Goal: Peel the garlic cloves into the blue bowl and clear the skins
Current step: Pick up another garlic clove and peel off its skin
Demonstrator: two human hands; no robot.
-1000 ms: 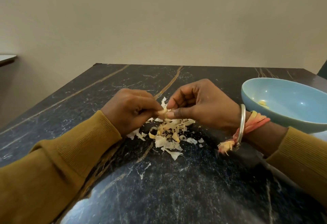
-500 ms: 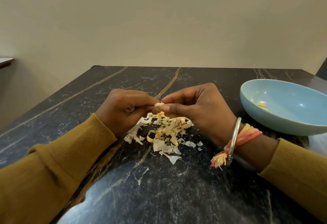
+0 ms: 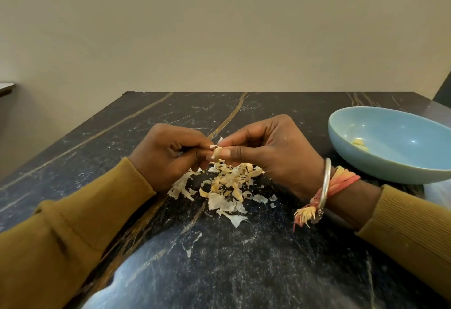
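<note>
On the dark bench (image 3: pixel 219 272), a pile of skins (image 3: pixel 227 186) lies just beneath the hands. Above it the left hand (image 3: pixel 168 155) and right hand (image 3: pixel 271 155) meet, both pinching one garlic clove (image 3: pixel 216 153) between thumb and fingertips. Farther right stands the blue bowl (image 3: pixel 390 164), with peeled cloves (image 3: pixel 358 144) inside.

Bare dark table (image 3: pixel 244 272) lies open front and left; the skin pile (image 3: pixel 224 186) and blue bowl (image 3: pixel 390 162) block centre and right.
</note>
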